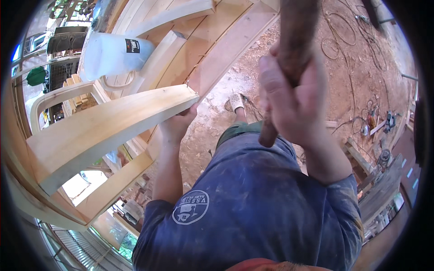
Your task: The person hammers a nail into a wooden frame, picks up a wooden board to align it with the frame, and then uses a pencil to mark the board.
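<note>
My left hand [178,123] is closed on the near end of a pale curved wooden plank [113,113], gripping it from below with the fingers partly hidden. The plank slants down to the left, where its wider end meets a curved wooden frame [52,212]. Raised in front of my chest, my right hand [294,95] is wrapped round a brown wooden handle [298,36]. The handle's butt [268,137] sticks out below the fist. Its upper part is thick, blurred and close to the camera, and its top end is cut off by the frame's edge.
A whitish plastic bucket [108,54] stands on a slatted wooden surface [203,31] among other wooden pieces [160,58]. Cables [339,36] coil on the dusty ground at the right. Farther right are a blue power tool [389,122] and a grey board [384,194].
</note>
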The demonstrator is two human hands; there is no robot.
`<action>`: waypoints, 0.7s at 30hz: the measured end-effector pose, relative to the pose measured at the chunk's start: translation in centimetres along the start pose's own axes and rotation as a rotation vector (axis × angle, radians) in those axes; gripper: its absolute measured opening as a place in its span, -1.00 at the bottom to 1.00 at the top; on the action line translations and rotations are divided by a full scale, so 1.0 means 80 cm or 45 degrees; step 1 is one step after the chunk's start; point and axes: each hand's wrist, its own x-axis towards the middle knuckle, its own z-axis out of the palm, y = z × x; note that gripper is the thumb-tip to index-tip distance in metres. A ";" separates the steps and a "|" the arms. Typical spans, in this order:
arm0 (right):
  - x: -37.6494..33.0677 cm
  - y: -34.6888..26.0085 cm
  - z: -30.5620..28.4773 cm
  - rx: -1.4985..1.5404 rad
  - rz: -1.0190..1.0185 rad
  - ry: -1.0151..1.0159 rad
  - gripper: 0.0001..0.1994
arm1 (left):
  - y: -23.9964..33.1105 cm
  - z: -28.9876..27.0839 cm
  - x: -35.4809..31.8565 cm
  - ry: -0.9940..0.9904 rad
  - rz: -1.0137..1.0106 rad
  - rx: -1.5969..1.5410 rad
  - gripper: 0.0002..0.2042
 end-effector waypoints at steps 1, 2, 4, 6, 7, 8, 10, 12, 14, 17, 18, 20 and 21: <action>-0.002 0.021 0.008 -0.164 0.063 -0.085 -0.70 | 0.009 -0.001 0.008 0.002 0.012 -0.002 -0.63; -0.002 0.043 0.016 -0.339 0.114 -0.182 -0.70 | 0.016 -0.004 0.016 -0.074 0.006 0.146 -0.64; -0.004 0.075 0.027 -0.590 0.262 -0.514 -0.69 | 0.021 -0.010 0.010 -0.172 -0.017 0.301 -0.65; 0.004 0.035 0.012 -0.559 0.172 -0.426 -0.68 | 0.009 -0.007 0.005 -0.048 -0.059 0.116 -0.64; -0.002 0.013 0.008 -0.489 0.144 -0.343 -0.68 | -0.003 -0.008 0.002 -0.064 -0.051 0.227 -0.64; -0.001 -0.004 0.006 -0.494 0.145 -0.349 -0.68 | -0.004 -0.006 0.003 -0.060 -0.056 0.223 -0.64; 0.001 -0.008 0.008 0.023 -0.100 0.027 -0.70 | -0.001 -0.002 0.004 -0.008 0.037 0.141 -0.66; 0.001 0.015 0.015 0.211 -0.270 0.292 -0.74 | 0.002 0.000 0.007 0.004 0.033 0.108 -0.67; -0.001 0.066 0.039 -0.701 0.254 -0.394 -0.73 | 0.001 -0.003 0.007 0.000 0.019 0.093 -0.67; -0.015 0.066 0.040 -0.559 0.148 -0.492 -0.73 | 0.000 -0.010 0.017 -0.189 0.213 0.527 -0.57; -0.010 0.056 0.032 -0.564 0.138 -0.494 -0.73 | 0.008 -0.007 0.019 -0.144 0.076 0.381 -0.58; -0.002 0.004 0.013 -0.248 -0.214 -0.078 -0.84 | 0.004 -0.010 0.003 -0.121 -0.112 0.244 -0.59; -0.002 -0.009 0.010 -0.039 -0.229 0.055 -0.78 | -0.004 -0.010 0.003 -0.101 -0.074 0.221 -0.60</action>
